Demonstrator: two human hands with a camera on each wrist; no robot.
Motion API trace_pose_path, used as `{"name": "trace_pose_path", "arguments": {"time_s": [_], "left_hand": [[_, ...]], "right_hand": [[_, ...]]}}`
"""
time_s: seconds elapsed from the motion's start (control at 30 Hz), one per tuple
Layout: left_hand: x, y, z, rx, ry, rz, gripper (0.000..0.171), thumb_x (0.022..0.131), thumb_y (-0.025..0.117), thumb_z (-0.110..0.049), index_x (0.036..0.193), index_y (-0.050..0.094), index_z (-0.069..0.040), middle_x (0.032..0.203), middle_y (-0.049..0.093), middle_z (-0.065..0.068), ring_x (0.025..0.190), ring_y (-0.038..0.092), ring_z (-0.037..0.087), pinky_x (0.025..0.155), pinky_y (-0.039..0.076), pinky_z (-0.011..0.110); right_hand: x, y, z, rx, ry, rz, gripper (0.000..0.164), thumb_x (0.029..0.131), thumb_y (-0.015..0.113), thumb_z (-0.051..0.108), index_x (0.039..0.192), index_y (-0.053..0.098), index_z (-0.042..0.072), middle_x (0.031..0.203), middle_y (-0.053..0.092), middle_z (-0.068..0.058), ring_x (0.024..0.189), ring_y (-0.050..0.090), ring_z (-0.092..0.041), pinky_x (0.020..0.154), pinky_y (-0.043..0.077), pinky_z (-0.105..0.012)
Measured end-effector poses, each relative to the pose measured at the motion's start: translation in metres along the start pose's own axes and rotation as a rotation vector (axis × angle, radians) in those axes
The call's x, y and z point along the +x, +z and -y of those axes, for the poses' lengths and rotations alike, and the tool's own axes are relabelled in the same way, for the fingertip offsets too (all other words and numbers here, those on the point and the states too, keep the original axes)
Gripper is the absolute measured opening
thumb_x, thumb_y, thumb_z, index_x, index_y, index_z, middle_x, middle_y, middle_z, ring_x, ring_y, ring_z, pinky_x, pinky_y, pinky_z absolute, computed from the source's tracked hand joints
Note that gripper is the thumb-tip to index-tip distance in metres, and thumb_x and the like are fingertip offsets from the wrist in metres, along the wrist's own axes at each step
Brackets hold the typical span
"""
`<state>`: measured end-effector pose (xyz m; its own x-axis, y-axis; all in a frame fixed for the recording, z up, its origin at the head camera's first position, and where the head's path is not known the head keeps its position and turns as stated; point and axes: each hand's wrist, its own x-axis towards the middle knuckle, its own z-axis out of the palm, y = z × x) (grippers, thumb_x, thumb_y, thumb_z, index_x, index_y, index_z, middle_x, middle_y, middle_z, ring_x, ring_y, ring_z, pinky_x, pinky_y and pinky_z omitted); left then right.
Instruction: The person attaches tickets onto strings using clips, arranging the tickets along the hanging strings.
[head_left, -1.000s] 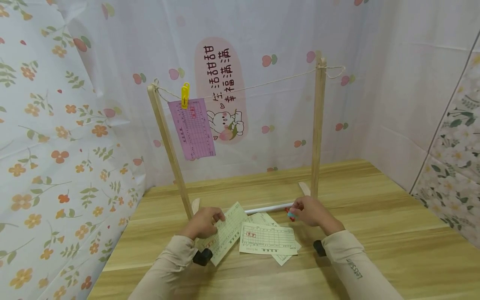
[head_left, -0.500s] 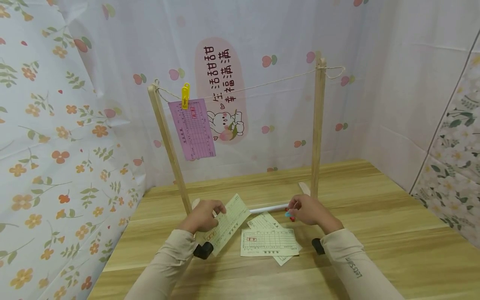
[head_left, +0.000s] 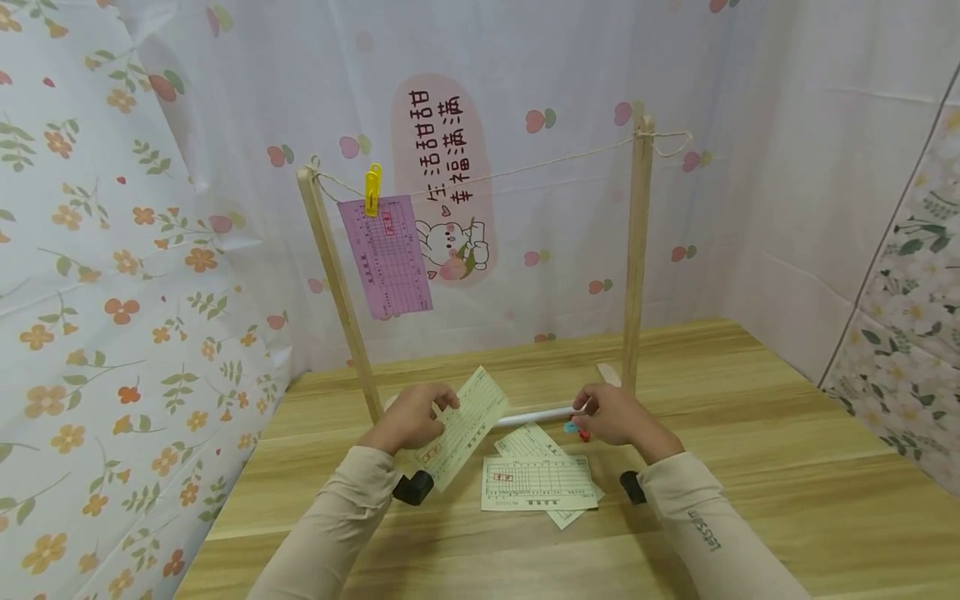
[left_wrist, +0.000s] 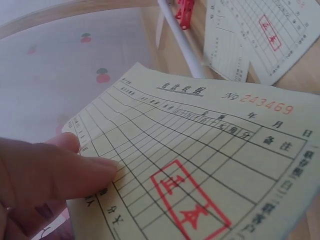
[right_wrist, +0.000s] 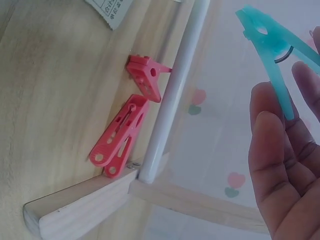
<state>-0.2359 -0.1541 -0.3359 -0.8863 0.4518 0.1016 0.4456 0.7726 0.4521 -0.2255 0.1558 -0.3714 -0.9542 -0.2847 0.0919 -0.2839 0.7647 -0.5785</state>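
Note:
My left hand (head_left: 417, 417) pinches a pale yellow receipt slip (head_left: 468, 425) by its left edge, thumb on its printed face; the slip is tilted and raised off the table. A red stamp box shows on it in the left wrist view. Between thumb and fingers, my right hand (head_left: 611, 414) holds a turquoise clothespin (right_wrist: 272, 37), its tip pointing away from the palm. Two red clothespins (right_wrist: 120, 132) lie on the table beside the white rod, below the right hand. Other yellow receipt slips (head_left: 540, 483) lie overlapped between the hands.
A string (head_left: 540, 165) runs between two wooden posts (head_left: 635, 267). A yellow clothespin (head_left: 372, 190) holds a purple receipt slip (head_left: 386, 258) on it at the left. Along the base lies a white rod (head_left: 536, 417). A patterned curtain hangs behind the wooden table (head_left: 750, 467).
The left hand has lifted its receipt slip upward and slightly right, off the table. The right hand has risen a little with the turquoise clothespin. The loose slips have barely shifted.

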Motion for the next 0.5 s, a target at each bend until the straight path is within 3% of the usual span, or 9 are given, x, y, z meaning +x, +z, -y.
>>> {"name": "trace_pose_path", "arguments": {"time_s": [0.23,0.5], "left_hand": [[0.006,-0.004,-0.009,-0.017,-0.016,-0.047,0.031,0.072,0.061,0.007,0.097,0.063,-0.013,0.094,0.057,0.003,0.073,0.054,0.015,0.063,0.047,0.029],[0.01,-0.007,-0.014,-0.027,0.029,-0.132,0.029,0.074,0.066,0.004,0.098,0.062,-0.012,0.095,0.059,0.003,0.075,0.057,0.016,0.067,0.049,0.03]], "right_hand": [[0.003,-0.003,0.002,-0.025,0.004,-0.025,0.021,0.082,0.067,0.017,0.096,0.061,0.003,0.087,0.061,-0.007,0.077,0.058,-0.021,0.064,0.049,-0.036],[0.006,-0.005,0.01,-0.022,-0.007,-0.044,0.018,0.079,0.07,0.016,0.093,0.061,0.007,0.087,0.06,-0.008,0.077,0.057,-0.022,0.065,0.049,-0.037]]}}
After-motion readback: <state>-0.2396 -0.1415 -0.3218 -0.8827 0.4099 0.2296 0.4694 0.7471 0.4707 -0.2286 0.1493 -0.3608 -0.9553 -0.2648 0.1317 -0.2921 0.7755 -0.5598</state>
